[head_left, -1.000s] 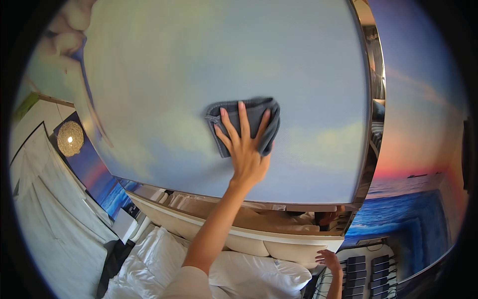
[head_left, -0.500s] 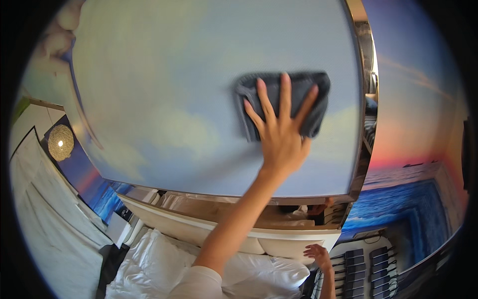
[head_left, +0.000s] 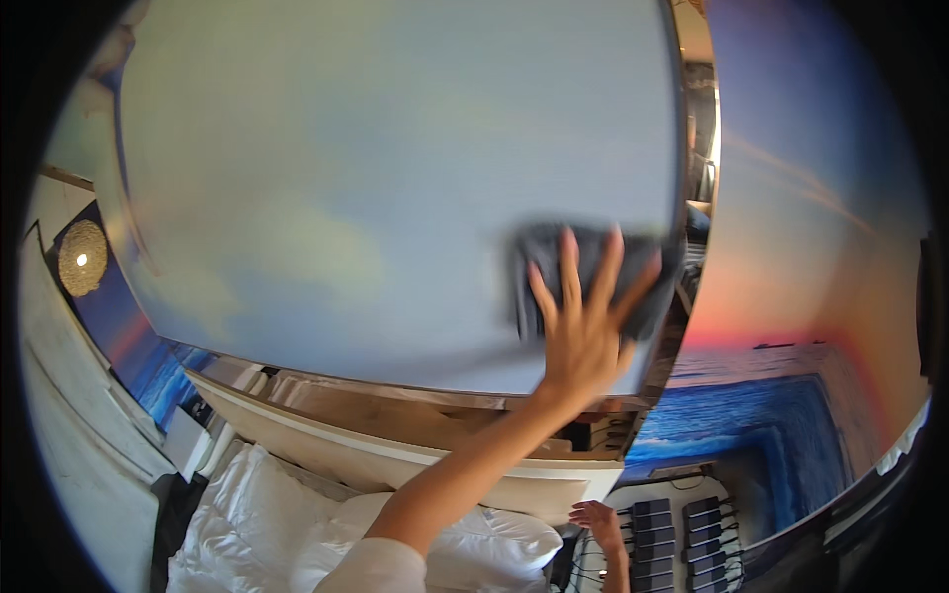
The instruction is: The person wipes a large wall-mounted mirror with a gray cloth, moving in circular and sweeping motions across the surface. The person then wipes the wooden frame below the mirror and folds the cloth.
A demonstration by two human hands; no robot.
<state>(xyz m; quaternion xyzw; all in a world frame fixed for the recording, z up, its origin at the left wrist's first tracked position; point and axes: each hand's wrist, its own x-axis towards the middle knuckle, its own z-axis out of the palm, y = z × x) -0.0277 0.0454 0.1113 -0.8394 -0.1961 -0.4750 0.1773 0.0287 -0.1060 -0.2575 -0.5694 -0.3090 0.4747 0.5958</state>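
Note:
My left hand [head_left: 583, 341] is pressed on a dark grey cloth [head_left: 539, 287], its long fingers spread over the folded fabric. It holds the cloth against a large upright panel [head_left: 297, 148] printed with a pale blue and yellow cloudy sky. Cloth and hand are near the panel's lower right corner, and the cloth reaches the right edge. Some motion blur softens the cloth. Lower down on the right, my right hand [head_left: 598, 519] is held up with its fingers apart and nothing in it, beside the corner of a cream headboard [head_left: 539, 494].
Below the panel runs an open ledge [head_left: 395, 420] behind the headboard. White pillows [head_left: 494, 544] lie on the bed. Black devices with cables [head_left: 652, 544] stand in rows at the lower right. A seascape mural [head_left: 791, 296] covers the right wall. A round lit lamp [head_left: 81, 259] and a pale curtain [head_left: 89, 425] are left.
My left hand has slid the cloth down and to the right across the panel, to its right edge. The whole view has shifted a little. My right hand stays low near the headboard corner.

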